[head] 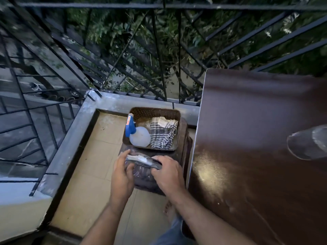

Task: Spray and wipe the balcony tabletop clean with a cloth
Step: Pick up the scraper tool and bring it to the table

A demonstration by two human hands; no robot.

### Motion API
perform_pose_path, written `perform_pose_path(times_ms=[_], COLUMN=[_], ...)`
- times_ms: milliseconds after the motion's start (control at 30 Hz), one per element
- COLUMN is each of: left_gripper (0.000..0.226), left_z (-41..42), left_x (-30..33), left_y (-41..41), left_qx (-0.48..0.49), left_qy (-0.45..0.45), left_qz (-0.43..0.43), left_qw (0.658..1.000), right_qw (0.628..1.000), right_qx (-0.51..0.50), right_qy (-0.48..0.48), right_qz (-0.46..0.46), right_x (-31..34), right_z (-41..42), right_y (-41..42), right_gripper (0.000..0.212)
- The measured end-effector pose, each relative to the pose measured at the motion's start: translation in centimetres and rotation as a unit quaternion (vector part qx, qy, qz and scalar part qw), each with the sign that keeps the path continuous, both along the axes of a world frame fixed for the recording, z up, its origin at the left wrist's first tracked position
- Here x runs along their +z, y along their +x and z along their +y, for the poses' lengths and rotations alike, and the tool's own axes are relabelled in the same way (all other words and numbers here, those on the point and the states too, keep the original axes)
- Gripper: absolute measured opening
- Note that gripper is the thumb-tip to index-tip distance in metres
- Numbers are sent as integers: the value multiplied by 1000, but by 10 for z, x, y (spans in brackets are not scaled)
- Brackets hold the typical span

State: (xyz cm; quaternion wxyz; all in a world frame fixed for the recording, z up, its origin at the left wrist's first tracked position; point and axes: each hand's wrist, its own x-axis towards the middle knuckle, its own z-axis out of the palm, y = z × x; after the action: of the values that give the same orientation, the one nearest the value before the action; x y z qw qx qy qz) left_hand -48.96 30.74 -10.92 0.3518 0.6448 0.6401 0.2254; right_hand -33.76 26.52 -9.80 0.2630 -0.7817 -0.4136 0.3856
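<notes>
**Hands at the stool, cleaning kit in the basket**

On the dark stool [184, 138] at 6 o'clock from the brown basket [154, 113], my left hand [122, 175] and right hand [169, 174] both grip a clear plastic-wrapped bundle [143, 167], fingers curled over its top edge. Inside the basket, the spray bottle [138, 137] lies at 9 o'clock of the checked cloth [162, 137], touching it. The brown tabletop [256, 138] stands at 3 o'clock, a clear glass [307, 142] near its right edge.

Spray bottle [139, 138] left of cloth [163, 137] in basket [154, 112]; table [256, 138] right
</notes>
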Motion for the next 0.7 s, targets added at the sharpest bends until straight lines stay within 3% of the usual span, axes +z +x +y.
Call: perform_pose_path(times_ms=[300, 533, 700], left_gripper=[54, 49, 49], left_z=[-38, -66, -101], left_x=[85, 118, 121], left_y=[103, 234, 308], left_qx=[44, -39, -102], left_qy=[38, 14, 13], left_qz=[-79, -206, -207], left_qw=[995, 978, 973], right_qw=[996, 984, 968], right_qx=[-27, -114, -187], right_qy=[69, 123, 151], right_qz=[-50, -68, -67], right_x=[87, 136, 156], right_z=[-48, -78, -112], right_y=[94, 198, 273], right_gripper=[44, 34, 27])
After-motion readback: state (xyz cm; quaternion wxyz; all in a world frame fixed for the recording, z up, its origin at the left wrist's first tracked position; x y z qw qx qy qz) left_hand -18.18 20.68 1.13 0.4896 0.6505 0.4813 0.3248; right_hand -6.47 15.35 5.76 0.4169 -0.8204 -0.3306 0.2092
